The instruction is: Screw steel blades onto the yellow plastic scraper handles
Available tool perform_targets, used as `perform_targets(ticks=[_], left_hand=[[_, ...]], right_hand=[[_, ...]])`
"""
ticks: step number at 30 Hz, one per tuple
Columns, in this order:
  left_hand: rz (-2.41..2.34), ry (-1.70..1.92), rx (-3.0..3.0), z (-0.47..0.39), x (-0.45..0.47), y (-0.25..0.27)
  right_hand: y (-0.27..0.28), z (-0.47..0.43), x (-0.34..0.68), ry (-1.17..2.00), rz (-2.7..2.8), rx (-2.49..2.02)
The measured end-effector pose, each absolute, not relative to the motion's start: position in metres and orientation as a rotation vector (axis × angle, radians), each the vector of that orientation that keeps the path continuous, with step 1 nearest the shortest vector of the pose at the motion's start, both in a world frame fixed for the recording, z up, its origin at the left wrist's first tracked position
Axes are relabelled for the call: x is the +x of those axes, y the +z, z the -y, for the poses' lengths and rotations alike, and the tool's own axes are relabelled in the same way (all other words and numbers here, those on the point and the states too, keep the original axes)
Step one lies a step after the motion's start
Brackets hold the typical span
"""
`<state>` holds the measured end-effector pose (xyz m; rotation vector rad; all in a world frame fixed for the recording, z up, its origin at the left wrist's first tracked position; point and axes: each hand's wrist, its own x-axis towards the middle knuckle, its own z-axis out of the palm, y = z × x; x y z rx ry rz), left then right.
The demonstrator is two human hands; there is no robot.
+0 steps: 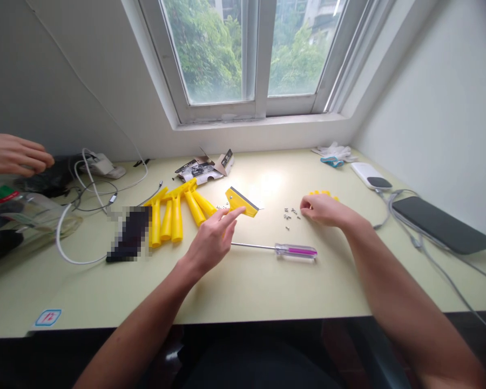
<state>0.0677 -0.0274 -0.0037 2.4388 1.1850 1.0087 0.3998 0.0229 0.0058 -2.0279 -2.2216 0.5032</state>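
My left hand (213, 237) is closed round a yellow scraper (240, 203), its forefinger lying along the head with the dark blade edge pointing away from me. My right hand (322, 209) rests low over the table with fingertips pinched together beside several small silver screws (287, 217); what they hold, if anything, is hidden. Yellow pieces (323, 193) show just behind that hand. Between my arms lies a screwdriver (295, 252) with a clear and purple handle, its shaft reaching toward my left hand. Several yellow scraper handles (177, 216) lie left of my left hand.
Torn packaging (204, 168) lies below the window. A phone-like dark object (132, 232), cables and a plastic bottle (36, 210) occupy the left, where another person's hand (18, 155) reaches in. To the right are gloves (336, 154), a white device (370, 176) and a dark slab (443, 224).
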Motion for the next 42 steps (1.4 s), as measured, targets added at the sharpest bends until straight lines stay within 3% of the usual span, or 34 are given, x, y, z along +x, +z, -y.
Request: perform_targets(ticks=[5,11,15,26,37,42], left_hand=[[-1.142,1.047,2.103,0.029,0.069,0.0],[-1.002,1.059,1.679,0.03,0.072,0.002],[-0.897,1.059,1.555,0.031,0.073,0.006],[-0.579,0.929,1.048,0.033,0.075,0.007],[-0.565,0.897,0.991,0.034,0.079,0.004],[-0.541,0.884,0.938,0.033,0.081,-0.001]], right_hand=[[0.013,-0.019,0.392,0.513,2.188,-1.879],[0.018,-0.01,0.349,0.93,1.918,-1.259],[0.03,0.005,0.313,0.961,1.91,-1.002],[0.034,0.014,0.277,0.666,1.851,-0.856],[0.027,0.017,0.27,0.61,1.758,-0.907],[0.019,0.016,0.268,0.242,1.836,-0.881]])
